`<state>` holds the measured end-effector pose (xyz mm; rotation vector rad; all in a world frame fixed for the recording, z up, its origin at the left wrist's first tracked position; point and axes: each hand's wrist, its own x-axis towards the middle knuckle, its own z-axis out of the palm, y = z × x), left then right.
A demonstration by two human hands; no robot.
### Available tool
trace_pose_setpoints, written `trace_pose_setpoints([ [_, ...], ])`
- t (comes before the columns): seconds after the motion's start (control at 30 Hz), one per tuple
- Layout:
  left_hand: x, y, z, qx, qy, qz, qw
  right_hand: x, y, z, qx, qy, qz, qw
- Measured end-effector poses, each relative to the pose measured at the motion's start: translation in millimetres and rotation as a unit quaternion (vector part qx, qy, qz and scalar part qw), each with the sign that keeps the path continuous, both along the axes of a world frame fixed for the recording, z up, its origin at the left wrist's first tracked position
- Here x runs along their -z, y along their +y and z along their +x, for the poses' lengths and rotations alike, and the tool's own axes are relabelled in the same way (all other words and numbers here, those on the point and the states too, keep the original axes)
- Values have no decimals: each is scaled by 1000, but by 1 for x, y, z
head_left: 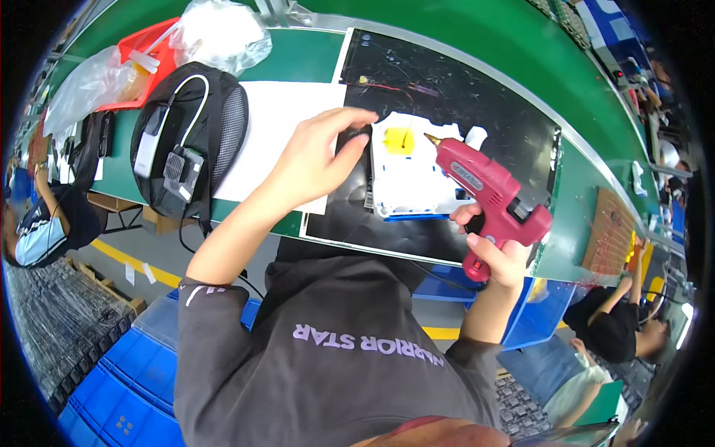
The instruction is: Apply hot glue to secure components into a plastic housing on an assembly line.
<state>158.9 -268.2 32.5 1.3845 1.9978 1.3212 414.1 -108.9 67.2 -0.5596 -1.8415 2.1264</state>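
Observation:
My right hand is wrapped round the handle of a dark red hot glue gun. The gun's brass nozzle points left, over the upper part of a white plastic housing. On that housing, left of the nozzle, is a yellow square patch with a thin dark wire on it. My left hand is at the housing's upper left, fingers stretched out and thumb apart, holding nothing. Its fingertips are close to the housing's edge; whether they touch it I cannot tell. A blue edge shows along the housing's near side.
Under the housing lies a black mat on the green bench. A white sheet and a black mesh backpack with a cabled device lie left. Behind them are a red bin and plastic bags. Cardboard stands right. Other people sit at both sides.

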Motion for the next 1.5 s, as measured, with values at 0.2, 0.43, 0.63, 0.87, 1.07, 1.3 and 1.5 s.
trace_pose_setpoints([
  [0.2,29,63,-6,27,72,-49,996,1,5,1,9,-39,7,999],
  [0.43,40,85,-8,42,82,-26,995,-2,5,1,-7,-51,5,999],
  [0.63,39,75,-14,41,-203,-4,978,-4,5,-5,-23,-88,47,995],
  [0.87,45,69,-10,33,-204,38,978,-11,3,-9,-43,-155,82,984],
  [1.07,45,70,-7,24,-188,57,980,-4,0,-5,-18,-163,99,982],
  [1.3,48,71,-7,17,-166,65,984,-8,0,-8,-31,-204,119,971],
  [1.5,51,71,-8,22,-178,81,980,-4,0,-7,-2,-191,140,971],
])
